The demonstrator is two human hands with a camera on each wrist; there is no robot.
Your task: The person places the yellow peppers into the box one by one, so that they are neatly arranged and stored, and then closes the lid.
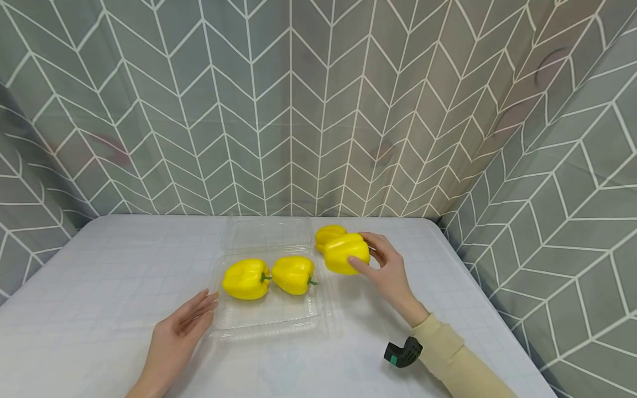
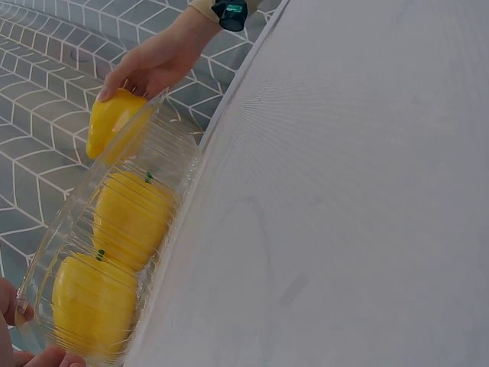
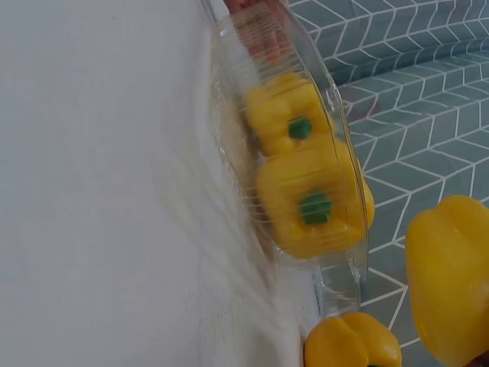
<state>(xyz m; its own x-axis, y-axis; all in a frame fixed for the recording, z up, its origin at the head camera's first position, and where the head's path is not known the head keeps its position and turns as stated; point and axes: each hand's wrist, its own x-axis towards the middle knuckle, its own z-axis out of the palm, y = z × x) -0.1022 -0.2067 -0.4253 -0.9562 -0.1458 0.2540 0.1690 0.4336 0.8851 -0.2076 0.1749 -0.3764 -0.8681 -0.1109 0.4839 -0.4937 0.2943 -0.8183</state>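
Two yellow bell peppers with green stems, a left one and a right one, lie side by side in a clear plastic clamshell container whose lid is folded back. My right hand grips a third yellow bell pepper, lifted to the right of the container. Behind it, partly hidden, a fourth bell pepper rests on the table. At the container's left edge is my left hand, its fingertips against the rim. In the left wrist view, the held pepper is beyond the container wall.
A white cloth covers the table. Grey curtains with white chevron lines hang behind and on both sides. On my right wrist sits a black camera mount.
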